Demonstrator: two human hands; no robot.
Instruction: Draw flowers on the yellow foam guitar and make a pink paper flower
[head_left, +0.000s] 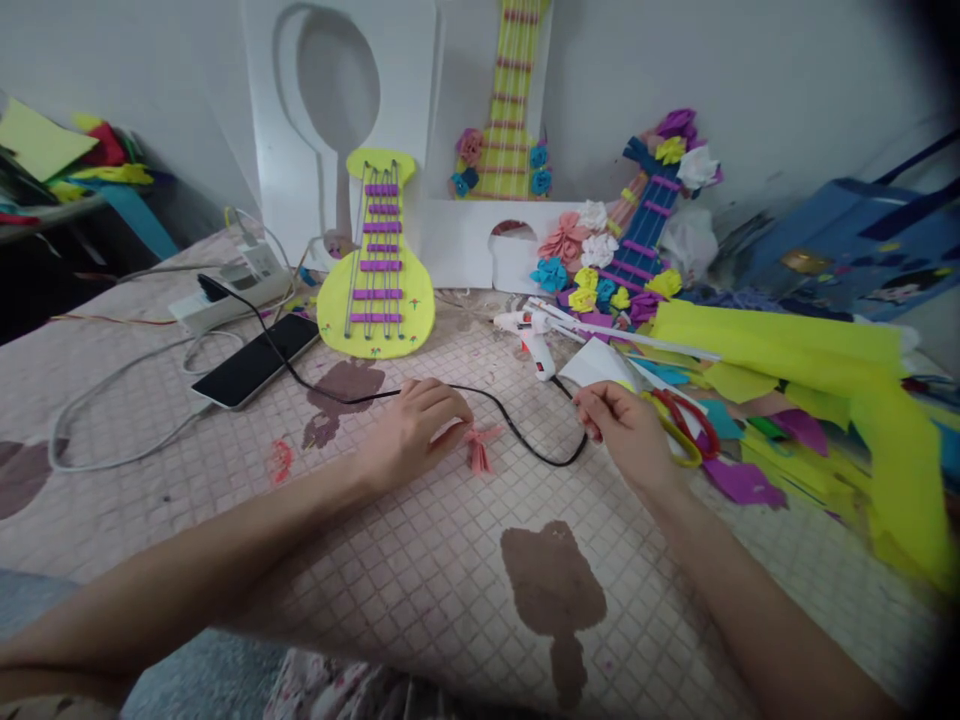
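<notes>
My left hand (420, 425) rests low over the table with its fingers bent together, and its thumb and fingertips pinch the edge of a small gathered piece of pink crepe paper (481, 452). A black cord (517, 430) runs behind that hand and loops over to the right. My right hand (626, 430) is closed in a pinch beside the cord's loop; what its fingertips hold, if anything, is too small to make out. Beyond it lies a white hot glue gun (534, 345), to which the cord leads. Scissors with red and yellow handles (694, 430) lie next to my right hand.
A yellow paper guitar (375, 310) leans upright at the back, and a blue one with paper flowers (637, 235) stands farther right. At left are a phone (259, 360) and a power strip (229, 300). Yellow crepe paper (780, 335) and scraps cover the right side.
</notes>
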